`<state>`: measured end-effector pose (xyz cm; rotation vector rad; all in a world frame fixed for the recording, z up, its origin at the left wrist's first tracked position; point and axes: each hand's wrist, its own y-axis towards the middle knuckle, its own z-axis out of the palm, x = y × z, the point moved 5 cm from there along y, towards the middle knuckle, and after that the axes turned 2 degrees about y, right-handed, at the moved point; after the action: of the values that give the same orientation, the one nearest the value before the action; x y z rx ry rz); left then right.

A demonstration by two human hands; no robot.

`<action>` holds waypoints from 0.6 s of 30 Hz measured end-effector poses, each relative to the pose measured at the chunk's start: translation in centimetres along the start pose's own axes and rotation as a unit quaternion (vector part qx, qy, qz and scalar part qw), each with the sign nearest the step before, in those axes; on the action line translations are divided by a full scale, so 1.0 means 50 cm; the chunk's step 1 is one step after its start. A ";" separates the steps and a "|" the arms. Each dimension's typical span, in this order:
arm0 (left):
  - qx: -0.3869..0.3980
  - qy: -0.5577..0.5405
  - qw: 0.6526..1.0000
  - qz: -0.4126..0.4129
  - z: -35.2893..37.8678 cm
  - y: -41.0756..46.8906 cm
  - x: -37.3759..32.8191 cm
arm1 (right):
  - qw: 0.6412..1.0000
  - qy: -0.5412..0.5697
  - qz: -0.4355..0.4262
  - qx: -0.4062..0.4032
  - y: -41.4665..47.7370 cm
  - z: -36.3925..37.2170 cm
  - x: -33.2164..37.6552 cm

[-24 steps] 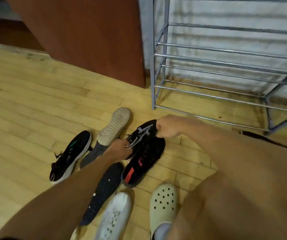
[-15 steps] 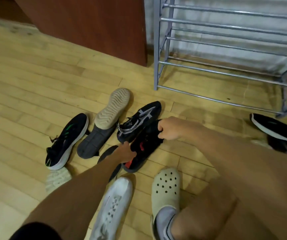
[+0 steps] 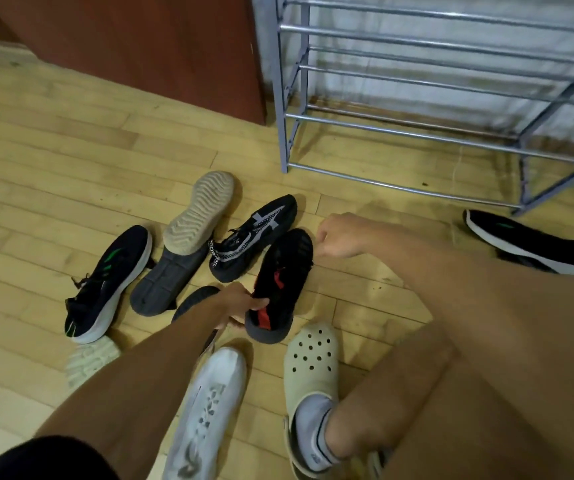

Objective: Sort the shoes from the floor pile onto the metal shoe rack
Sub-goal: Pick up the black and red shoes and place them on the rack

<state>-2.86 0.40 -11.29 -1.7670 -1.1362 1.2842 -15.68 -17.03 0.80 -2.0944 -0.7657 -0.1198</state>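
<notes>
Left hand (image 3: 240,303) is on it: I've got its fingers curled round the heel end of the black slip-on shoe with the red lining (image 3: 284,271), which lies in the pile on the wooden plank floor (image 3: 71,150). At the shoe's far end my right hand (image 3: 339,237) sits curled tight just beside the toe; whether it pinches the toe I cannot tell. Just beyond the grip lies a black knit sneaker with grey markings (image 3: 254,237), and on the near side a white sneaker (image 3: 209,403). The grey metal shoe rack (image 3: 400,133) stands well beyond the right hand.
</notes>
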 end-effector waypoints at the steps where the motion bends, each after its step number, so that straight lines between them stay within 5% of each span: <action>1: 0.006 -0.023 1.000 0.007 0.000 -0.020 -0.010 | 1.000 0.011 -0.001 -0.019 -0.016 -0.010 0.004; 10: 0.005 -0.090 0.983 0.157 -0.012 -0.250 -0.122 | 0.994 -0.003 -0.001 -0.112 -0.243 -0.082 0.033; 18: -0.104 -0.048 0.934 0.338 -0.053 -0.501 -0.366 | 0.965 0.078 -0.027 -0.248 -0.431 -0.197 0.005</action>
<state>-9.39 -6.42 18.35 -2.4006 -0.7430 1.6991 -25.74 -15.32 22.17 -2.4941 -0.7504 -0.5494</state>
